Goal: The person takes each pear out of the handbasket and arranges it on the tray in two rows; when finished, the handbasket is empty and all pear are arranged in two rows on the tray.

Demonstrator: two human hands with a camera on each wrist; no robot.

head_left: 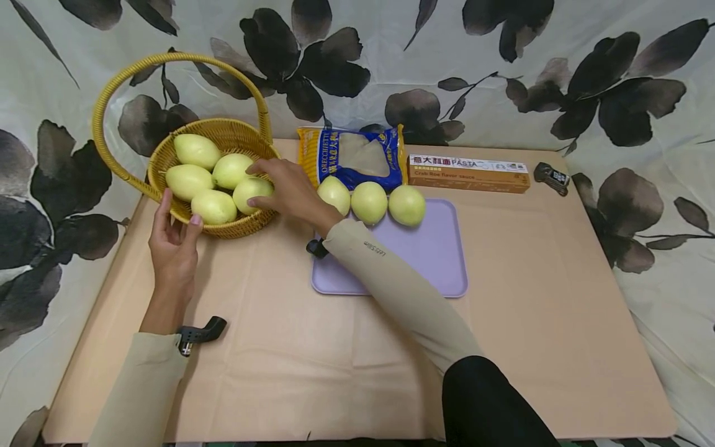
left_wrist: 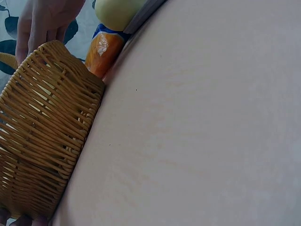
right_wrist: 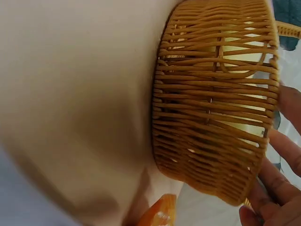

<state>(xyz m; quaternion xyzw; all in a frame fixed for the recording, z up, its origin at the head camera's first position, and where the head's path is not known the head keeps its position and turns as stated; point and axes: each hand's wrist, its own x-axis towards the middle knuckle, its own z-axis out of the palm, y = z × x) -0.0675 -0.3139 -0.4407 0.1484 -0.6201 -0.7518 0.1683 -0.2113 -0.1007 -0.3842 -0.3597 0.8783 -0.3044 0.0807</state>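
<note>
A yellow woven basket [head_left: 240, 231] with a tall arched handle [head_left: 173, 57] stands at the table's left back and holds several pale green round fruits [head_left: 190, 181]. My right hand [head_left: 293, 192] reaches in over its right side, thumb and fingers around the fruit [head_left: 250, 192] nearest that rim. Against the basket's front left wall rest the thumb and fingers of my left hand [head_left: 174, 254]. Fingertips [left_wrist: 21, 221] of that hand touch the weave in the left wrist view. In the right wrist view, the right hand [right_wrist: 277, 188] lies along the rim, its fruit mostly hidden by the weave.
Three similar fruits [head_left: 369, 203] sit in a row at the back of a purple tray [head_left: 424, 273]. Behind them lie a blue and yellow orecchiette bag [head_left: 357, 158], a pasta box [head_left: 469, 174] and a small black packet [head_left: 552, 179]. A floral cloth [head_left: 391, 37] hangs behind the table.
</note>
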